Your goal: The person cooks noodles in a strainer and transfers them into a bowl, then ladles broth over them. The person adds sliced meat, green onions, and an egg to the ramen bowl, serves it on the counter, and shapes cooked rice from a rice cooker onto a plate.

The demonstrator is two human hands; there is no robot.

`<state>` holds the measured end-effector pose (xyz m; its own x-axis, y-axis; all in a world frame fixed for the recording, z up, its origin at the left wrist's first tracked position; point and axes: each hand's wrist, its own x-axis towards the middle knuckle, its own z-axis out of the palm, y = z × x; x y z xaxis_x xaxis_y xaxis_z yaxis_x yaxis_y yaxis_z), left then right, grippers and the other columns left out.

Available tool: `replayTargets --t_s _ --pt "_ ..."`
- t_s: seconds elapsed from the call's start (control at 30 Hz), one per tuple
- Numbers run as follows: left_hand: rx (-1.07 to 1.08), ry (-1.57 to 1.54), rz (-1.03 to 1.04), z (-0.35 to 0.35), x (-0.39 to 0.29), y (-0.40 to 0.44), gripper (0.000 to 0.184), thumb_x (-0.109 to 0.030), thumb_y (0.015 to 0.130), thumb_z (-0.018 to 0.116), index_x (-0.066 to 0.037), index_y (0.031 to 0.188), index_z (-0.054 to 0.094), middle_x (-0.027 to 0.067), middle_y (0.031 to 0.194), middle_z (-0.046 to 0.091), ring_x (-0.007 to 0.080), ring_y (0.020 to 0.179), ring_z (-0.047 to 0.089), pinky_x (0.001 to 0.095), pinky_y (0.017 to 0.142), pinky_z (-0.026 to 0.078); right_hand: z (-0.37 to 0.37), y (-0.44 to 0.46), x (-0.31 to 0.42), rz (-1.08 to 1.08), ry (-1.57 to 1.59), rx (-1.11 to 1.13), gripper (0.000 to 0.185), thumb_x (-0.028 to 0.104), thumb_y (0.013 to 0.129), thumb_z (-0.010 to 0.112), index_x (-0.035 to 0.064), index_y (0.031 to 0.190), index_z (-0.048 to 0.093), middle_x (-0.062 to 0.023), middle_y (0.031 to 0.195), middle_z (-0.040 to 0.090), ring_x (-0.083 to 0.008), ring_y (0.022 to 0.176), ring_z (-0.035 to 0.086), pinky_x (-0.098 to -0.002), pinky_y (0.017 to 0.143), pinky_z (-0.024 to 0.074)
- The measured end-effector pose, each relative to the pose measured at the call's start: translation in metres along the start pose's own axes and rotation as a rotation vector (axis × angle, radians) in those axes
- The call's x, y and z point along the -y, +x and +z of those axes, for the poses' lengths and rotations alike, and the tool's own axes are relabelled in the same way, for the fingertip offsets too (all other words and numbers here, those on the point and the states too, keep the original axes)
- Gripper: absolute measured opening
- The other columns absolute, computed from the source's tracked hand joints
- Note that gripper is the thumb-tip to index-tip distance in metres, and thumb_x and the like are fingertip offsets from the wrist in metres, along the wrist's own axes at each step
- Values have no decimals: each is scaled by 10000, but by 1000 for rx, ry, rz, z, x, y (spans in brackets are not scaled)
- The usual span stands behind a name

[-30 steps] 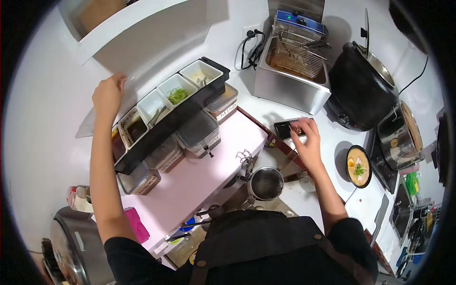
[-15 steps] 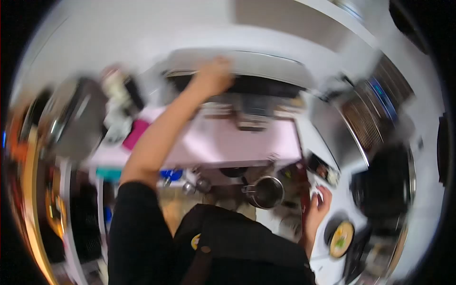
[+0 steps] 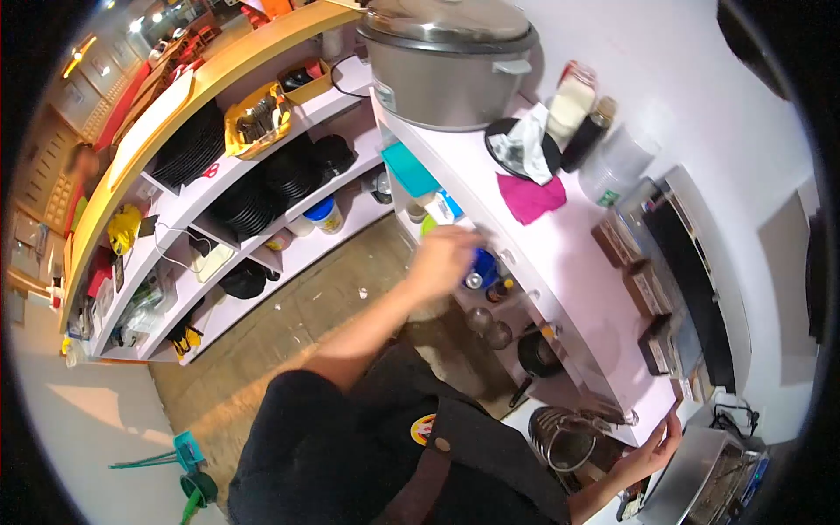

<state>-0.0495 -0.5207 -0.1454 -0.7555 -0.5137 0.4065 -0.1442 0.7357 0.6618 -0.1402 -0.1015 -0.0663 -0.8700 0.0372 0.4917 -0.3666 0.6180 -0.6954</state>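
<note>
My left hand (image 3: 448, 260) is raised in front of the lower shelf, beside a blue item (image 3: 480, 268). Its fingers look curled but are smeared by motion, so I cannot make out whether they hold anything. At the near right, my right hand (image 3: 654, 448) rests against the end of the white counter (image 3: 604, 289), fingers apart and nothing visible in it. A metal pot (image 3: 573, 446) is just left of that hand. Close by on the lower shelf is a black pan (image 3: 539, 352). A magenta cloth (image 3: 530, 199) lies on the counter top.
A large grey rice cooker (image 3: 446, 83) stands at the counter's far end, near a dark sauce bottle (image 3: 588, 136). Curved shelves on the left hold black plates (image 3: 241, 206) and a yellow cutlery basket (image 3: 256, 122). A silver metal appliance (image 3: 691, 477) stands at the lower right.
My view has swung left towards the curved shelves and floor. My left hand has come away from the grey wall unit and down by the lower shelf. My right hand is now at the counter's end.
</note>
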Motion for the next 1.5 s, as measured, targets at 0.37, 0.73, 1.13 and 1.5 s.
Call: replayTargets --t_s 0.37,0.73,1.13,1.5 --pt "-353 712 -228 -268 361 187 190 -144 802 536 -73 921 666 202 840 607 364 781 613 449 679 498 215 -29 145 -13 144 3 200 72 914 491 -38 1066 560 -109 1071 562 -194 1018 512 -309 931 376" --pt "516 845 -177 -304 526 367 296 -101 714 609 -106 1004 663 200 950 630 354 916 609 436 795 484 290 -78 245 56 -46 144 180 -17 837 529 -15 1002 600 -112 1116 503 -205 1077 482 -278 902 373" --pt "-385 663 364 -292 401 313 279 -251 863 582 17 937 603 184 918 625 311 825 608 381 722 492 272 -123 255 245 -32 -40 238 -15 743 565 64 955 640 -119 1020 576 -271 995 557 -368 873 447" --pt "741 -999 336 -78 41 -37 162 61 667 714 -20 742 595 107 815 629 202 753 589 302 685 470 171 -236 220 561 980 248 382 332 925 522 85 1217 512 -58 1070 557 -116 818 556 -236 673 477"
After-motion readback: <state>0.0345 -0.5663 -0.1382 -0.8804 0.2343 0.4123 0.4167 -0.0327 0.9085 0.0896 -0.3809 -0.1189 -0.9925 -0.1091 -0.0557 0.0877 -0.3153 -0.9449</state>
